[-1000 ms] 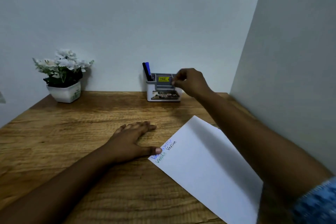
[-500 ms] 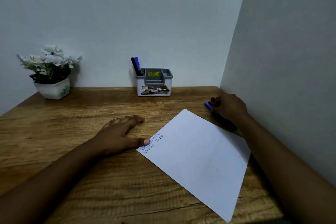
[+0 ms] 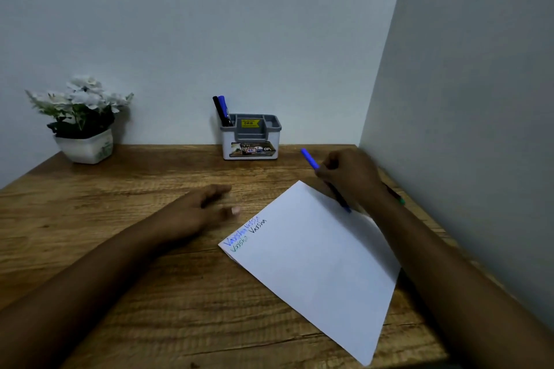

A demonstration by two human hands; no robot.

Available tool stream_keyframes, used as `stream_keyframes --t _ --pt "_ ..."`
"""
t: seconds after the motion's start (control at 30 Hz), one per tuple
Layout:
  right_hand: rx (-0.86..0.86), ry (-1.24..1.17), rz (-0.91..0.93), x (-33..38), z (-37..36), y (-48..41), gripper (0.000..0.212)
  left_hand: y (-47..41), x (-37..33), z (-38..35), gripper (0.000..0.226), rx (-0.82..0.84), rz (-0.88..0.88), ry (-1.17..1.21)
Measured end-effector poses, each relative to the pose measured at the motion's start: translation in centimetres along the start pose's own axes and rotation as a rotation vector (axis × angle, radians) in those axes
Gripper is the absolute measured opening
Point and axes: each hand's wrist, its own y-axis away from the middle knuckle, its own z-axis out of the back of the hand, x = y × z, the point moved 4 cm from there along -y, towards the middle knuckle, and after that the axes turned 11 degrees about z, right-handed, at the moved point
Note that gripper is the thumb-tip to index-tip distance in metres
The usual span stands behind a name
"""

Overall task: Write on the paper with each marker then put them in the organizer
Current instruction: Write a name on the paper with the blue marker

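Right hand (image 3: 350, 177) grips the blue marker (image 3: 310, 159) over the paper (image 3: 314, 263); left hand (image 3: 204, 213), blurred, seems loosely spread beside it.

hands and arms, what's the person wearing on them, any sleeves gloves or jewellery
No gloves on the left hand or right hand, and no sleeve, watch or bracelet shows anywhere in this view. The left hand is blurred, so a thin ring cannot be ruled out.

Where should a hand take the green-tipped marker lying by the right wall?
The green-tipped marker lies flat on the table, close to the wall, so probably pinch across its thin barrel from above. The right forearm hides most of it.
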Motion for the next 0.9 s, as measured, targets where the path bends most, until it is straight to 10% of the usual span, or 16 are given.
stream_keyframes --t 0.3,0.9 --pt "0.082 -0.858 0.220 7.9 -1.3 2.7 0.006 -0.2 -8.5 -0.5 0.026 0.050 -0.157 1.046" --pt "0.009 -0.626 0.322 8.2 -2.7 3.0 0.025 -1.1 -6.9 -3.3 0.022 0.042 -0.196 1.458"
